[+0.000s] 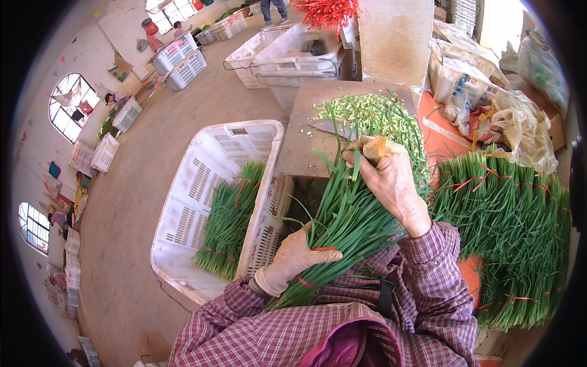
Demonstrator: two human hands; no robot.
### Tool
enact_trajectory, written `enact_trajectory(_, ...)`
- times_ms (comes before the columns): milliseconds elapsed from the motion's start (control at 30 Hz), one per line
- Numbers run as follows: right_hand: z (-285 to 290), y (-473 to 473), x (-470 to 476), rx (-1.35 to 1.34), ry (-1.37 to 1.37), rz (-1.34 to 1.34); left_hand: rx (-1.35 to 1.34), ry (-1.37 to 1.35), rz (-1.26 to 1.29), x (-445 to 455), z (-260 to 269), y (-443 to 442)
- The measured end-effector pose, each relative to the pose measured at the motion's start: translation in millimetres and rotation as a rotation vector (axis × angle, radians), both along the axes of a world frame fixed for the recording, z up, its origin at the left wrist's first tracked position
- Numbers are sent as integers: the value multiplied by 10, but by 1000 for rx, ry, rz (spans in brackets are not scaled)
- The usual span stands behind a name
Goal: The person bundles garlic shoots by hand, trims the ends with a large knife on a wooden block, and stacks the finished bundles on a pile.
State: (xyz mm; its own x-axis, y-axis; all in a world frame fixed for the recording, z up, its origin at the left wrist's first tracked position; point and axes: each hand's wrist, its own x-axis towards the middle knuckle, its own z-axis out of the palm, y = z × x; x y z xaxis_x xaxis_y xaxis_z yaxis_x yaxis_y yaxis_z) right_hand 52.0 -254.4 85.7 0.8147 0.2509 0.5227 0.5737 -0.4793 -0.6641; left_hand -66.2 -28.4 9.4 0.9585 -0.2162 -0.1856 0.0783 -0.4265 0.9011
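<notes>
A bundle of long green Chinese chives [344,229] lies slantwise across my lap, bound low down by a red tie [306,282]. Around its lower part, my gloved left hand [293,259] is closed, thumb on top. My right hand [385,172], with a torn glove or finger cover, pinches a few leaves at the bundle's upper end. Beyond that hand, a knife blade [331,127] rests on a wooden board [302,151], beside a heap of short cut stem ends [367,114]. Part of the board is hidden behind my right hand and the leaves.
On my left stands a white plastic crate [183,215] with tied chive bundles [231,220] inside. More tied bundles [500,220] are stacked at right, below plastic bags [518,124]. Red ties [325,11] hang by a pillar [394,41]. Other crates [293,50] and people are farther off.
</notes>
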Motion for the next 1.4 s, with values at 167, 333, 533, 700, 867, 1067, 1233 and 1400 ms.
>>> enact_trajectory(167,209,-193,128,803,268,-73,106,-41,-18,-21,32,-59)
enact_trajectory(333,413,-527,298,187,343,-47,92,-40,-35,-4,-110,-86)
enact_trajectory(533,372,-200,403,-364,154,-54,157,-53,-67,-22,-14,-148)
enact_trajectory(700,67,-125,472,-216,-28,-142,207,-85,-85,-25,-65,-146)
enact_trajectory(867,144,-614,706,417,270,-229,205,-44,-124,-17,-95,-208)
enact_trajectory(1067,496,-471,175,-338,143,9,225,-62,-96,1,-180,-156)
enact_trajectory(1233,271,-179,146,-525,-55,130,112,9,-88,-3,-56,-195)
enact_trajectory(1400,70,-211,359,-370,-348,-98,-101,82,-73,-13,-31,-170)
